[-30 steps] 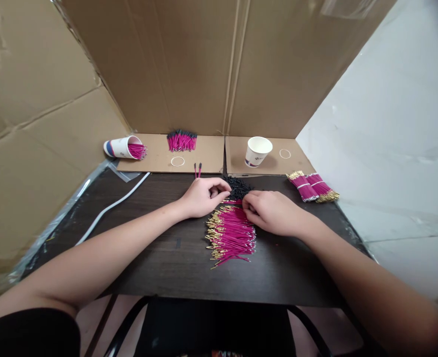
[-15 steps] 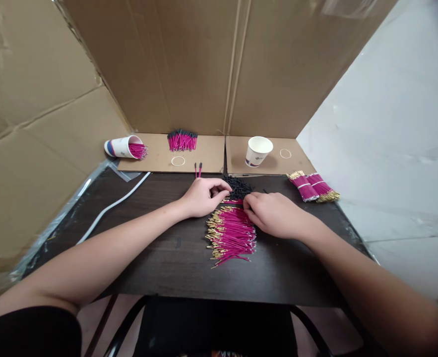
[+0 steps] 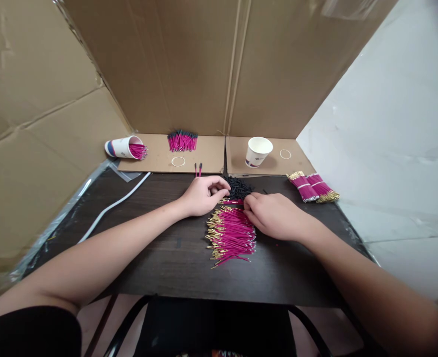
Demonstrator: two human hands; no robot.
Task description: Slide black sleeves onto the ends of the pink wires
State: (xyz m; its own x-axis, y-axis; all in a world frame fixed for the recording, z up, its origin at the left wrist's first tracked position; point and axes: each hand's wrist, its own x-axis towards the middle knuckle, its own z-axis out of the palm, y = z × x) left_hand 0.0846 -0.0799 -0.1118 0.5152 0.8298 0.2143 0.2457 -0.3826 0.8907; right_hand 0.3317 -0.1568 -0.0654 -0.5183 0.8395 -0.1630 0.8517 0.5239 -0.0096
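Note:
A loose heap of short pink wires with gold tips (image 3: 230,235) lies mid-table on the dark table (image 3: 159,248). Behind it sits a pile of small black sleeves (image 3: 238,187). My left hand (image 3: 203,195) rests curled at the left edge of the black pile, fingers pinched on something I cannot make out. My right hand (image 3: 274,214) lies at the heap's upper right with fingers curled, pinching a pink wire (image 3: 232,202) that points toward the left hand.
Two finished wires (image 3: 197,169) lie behind the left hand. A tipped paper cup (image 3: 122,147) holds pink wires, beside a wire bunch (image 3: 182,141) and an upright cup (image 3: 258,150) on cardboard. Two banded bundles (image 3: 313,187) lie at right. Cardboard walls enclose the back and left.
Almost nothing differs; my right hand has crept slightly up and left toward the black pile, and the fingers of both hands have shifted a little.

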